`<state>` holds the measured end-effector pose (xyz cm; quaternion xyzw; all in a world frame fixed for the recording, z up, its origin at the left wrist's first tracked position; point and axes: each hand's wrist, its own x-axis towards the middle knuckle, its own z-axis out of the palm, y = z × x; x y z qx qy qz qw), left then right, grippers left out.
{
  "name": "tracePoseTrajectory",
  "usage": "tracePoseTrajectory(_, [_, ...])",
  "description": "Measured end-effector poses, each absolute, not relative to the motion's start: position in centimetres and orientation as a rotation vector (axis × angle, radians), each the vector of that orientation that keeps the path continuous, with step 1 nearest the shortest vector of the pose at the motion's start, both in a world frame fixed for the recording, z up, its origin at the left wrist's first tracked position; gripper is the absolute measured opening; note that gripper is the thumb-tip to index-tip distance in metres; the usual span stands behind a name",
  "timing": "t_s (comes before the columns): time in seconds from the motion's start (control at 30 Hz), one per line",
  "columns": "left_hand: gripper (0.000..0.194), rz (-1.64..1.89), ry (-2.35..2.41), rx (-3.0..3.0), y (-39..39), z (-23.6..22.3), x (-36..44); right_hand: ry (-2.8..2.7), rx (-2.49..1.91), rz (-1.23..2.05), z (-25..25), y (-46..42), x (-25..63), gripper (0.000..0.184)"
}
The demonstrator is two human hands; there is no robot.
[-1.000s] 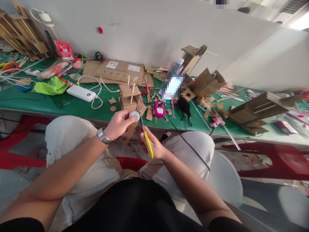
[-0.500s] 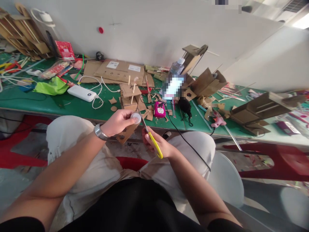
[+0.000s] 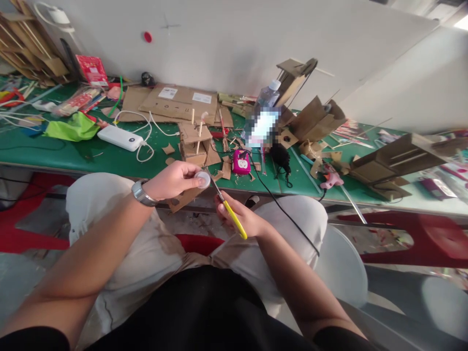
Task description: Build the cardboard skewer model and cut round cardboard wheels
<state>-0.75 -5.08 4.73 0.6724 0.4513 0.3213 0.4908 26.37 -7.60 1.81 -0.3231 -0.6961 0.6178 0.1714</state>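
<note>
My left hand is closed around a small white round cap pressed onto a brown cardboard piece, held above my knees at the table's front edge. My right hand grips yellow-handled scissors. Their metal blades point up and left, with the tips right beside the white cap. A silver watch sits on my left wrist.
The green table carries a small cardboard model with wooden sticks, a white power bank with cable, flat cardboard sheets, a pink device, a water bottle, a glue gun and cardboard scraps. Red stools stand to the right.
Both hands have drifted slightly up toward the table edge. The scissors have tilted further from upright, handle swinging right. The left hand has kept the cap and cardboard.
</note>
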Motion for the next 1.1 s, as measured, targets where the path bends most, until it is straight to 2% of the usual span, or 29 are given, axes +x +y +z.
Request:
tracePoseTrajectory(0.13, [0.044,0.771,1.138,1.559,-5.4,4.3,-1.2,-2.04,-0.931,1.735,2.0,-7.5,26.3,0.054])
tracePoseTrajectory(0.27, [0.074,0.804,1.18,1.519,-5.8,4.4,-1.8,-2.096,-0.93,1.709,1.8,-7.0,26.5,0.051])
tracePoseTrajectory(0.37, [0.083,0.73,1.189,1.6,-5.9,4.8,-2.1,-2.156,-0.888,1.703,1.4,-6.7,26.6,0.051])
tracePoseTrajectory(0.63, [0.077,0.61,1.192,1.701,-6.1,5.5,-2.6,-2.28,-0.804,1.656,1.2,-6.7,26.7,0.045])
tracePoseTrajectory(1.1, [0.086,0.444,1.138,1.74,-5.0,5.6,-2.1,-2.383,-0.857,1.569,1.9,-6.5,27.4,0.047])
